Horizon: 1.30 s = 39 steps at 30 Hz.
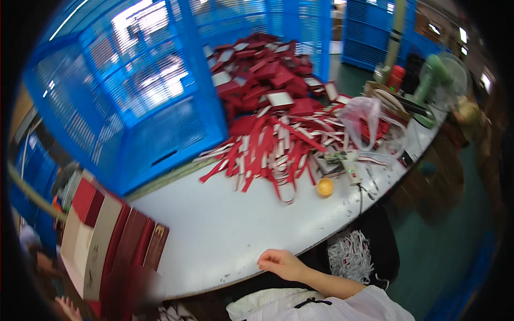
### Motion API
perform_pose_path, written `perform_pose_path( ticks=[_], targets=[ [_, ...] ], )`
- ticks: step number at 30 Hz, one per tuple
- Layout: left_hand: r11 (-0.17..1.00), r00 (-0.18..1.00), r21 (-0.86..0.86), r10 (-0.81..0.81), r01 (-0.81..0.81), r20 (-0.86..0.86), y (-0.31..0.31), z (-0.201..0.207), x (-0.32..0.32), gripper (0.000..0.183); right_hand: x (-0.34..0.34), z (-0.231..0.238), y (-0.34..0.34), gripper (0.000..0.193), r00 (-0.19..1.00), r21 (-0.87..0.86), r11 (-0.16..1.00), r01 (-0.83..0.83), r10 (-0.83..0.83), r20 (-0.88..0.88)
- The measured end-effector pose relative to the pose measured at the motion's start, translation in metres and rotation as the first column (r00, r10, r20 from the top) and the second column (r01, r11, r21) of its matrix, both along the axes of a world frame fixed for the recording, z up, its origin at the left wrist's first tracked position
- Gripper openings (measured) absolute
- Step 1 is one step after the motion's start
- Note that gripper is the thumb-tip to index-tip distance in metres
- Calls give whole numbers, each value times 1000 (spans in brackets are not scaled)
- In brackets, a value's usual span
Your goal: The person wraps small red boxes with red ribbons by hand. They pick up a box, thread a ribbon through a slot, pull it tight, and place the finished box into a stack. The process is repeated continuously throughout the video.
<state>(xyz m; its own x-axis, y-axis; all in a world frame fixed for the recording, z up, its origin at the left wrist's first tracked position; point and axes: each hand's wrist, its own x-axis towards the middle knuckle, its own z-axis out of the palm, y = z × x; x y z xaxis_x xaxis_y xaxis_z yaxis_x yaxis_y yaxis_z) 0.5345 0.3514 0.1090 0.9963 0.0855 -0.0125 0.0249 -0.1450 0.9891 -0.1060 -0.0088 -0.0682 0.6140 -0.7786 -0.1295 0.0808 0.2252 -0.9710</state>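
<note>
My right hand (282,264) rests over the table's near edge with its fingers curled in. Nothing shows between them. At the lower left rim, small and partly cut off, is my left hand (68,308), with fingers apart and nothing in them. It lies beside a stack of dark red and cream boxes (110,238) at the table's left end. A blurred dark red shape (126,289) covers the stack's lower part. Beyond my right hand, red and white strips (278,144) lie heaped on the white table (214,230).
Many red boxes (262,80) are piled behind the strips, beside blue plastic crates (166,128). A yellow tub (325,187), a power strip (351,168), a clear plastic bag (361,115) and a green fan (439,75) stand rightward. Shredded white strips (350,257) fill a black bag below.
</note>
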Motion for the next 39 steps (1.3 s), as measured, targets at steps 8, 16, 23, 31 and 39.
perform_pose_path(
  ticks=[8, 16, 23, 31, 39],
  targets=[
    [771, 870, -490, -491, 406, -52, -41, -116, -86, 63, 0, 19, 10, 7, 998, 55, 998, 25, -22, -54],
    [813, 908, -474, -414, 339, -60, -105, -106, -124, 63, 25, 33, 4, 8, 993, -19, 997, -74, 71, -98],
    [812, 916, -479, -400, 333, -42, -114, -104, -123, 62, 149, 32, -51, 41, 980, -437, 877, -199, 184, -75],
    [799, 917, -502, -399, 332, -28, -122, -103, -136, 62, 269, 22, -71, 57, 944, -233, 915, -330, 319, -83],
    [785, 909, -520, -415, 336, -39, -128, -108, -136, 61, 298, 15, -69, 59, 899, -45, 906, -420, 423, 118]
  ],
)
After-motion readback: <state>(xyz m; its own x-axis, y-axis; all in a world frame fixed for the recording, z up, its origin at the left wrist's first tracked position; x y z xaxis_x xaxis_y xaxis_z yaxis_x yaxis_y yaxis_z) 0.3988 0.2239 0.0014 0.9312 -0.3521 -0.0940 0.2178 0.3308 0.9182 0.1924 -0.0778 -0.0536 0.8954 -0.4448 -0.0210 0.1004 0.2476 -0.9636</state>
